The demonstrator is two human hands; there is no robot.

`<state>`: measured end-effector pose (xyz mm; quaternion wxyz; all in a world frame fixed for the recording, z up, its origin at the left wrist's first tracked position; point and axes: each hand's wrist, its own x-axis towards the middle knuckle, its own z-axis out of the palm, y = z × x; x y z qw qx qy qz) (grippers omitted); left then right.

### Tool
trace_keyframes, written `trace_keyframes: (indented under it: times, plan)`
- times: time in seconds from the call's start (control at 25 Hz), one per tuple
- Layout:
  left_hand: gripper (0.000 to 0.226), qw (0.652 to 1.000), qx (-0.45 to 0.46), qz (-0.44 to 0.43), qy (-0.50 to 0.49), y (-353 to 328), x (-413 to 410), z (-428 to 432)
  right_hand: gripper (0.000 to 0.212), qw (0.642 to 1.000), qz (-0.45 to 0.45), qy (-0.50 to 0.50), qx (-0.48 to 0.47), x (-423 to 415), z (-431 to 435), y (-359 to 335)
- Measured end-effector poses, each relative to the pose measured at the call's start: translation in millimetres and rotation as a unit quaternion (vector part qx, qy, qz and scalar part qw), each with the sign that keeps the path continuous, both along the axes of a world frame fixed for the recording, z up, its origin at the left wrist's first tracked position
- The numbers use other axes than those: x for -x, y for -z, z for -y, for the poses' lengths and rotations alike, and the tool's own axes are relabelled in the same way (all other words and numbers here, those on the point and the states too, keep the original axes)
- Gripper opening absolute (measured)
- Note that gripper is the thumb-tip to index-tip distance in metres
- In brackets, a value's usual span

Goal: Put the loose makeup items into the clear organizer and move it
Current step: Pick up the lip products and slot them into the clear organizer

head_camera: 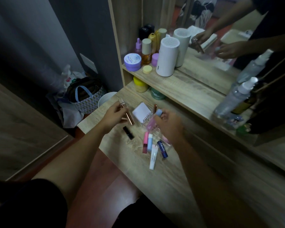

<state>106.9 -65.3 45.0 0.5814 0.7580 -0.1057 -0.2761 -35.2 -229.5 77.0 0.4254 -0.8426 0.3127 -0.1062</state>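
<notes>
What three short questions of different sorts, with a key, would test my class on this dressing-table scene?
1. True or false: the left hand has its grip on a slim rose-gold metallic tube.
2. Multiple choice: the square white compact lies A) on the upper shelf, B) on the wooden tabletop between the two hands, C) in the checked tote bag on the floor.
3. Fill in: the dark blue lip balm stick lies near the ___ hand.

Key: 1 true; 2 B; 3 right.
</notes>
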Motion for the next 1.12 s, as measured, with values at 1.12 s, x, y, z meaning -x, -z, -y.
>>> trace_keyframes:
  times: [1.12]
  plan:
    - [0.023, 0.955, -0.152, 0.236, 0.097, 9, 29, 65, 0.019, 0.998, -0.049, 0.027, -0.004, -11, 53, 23]
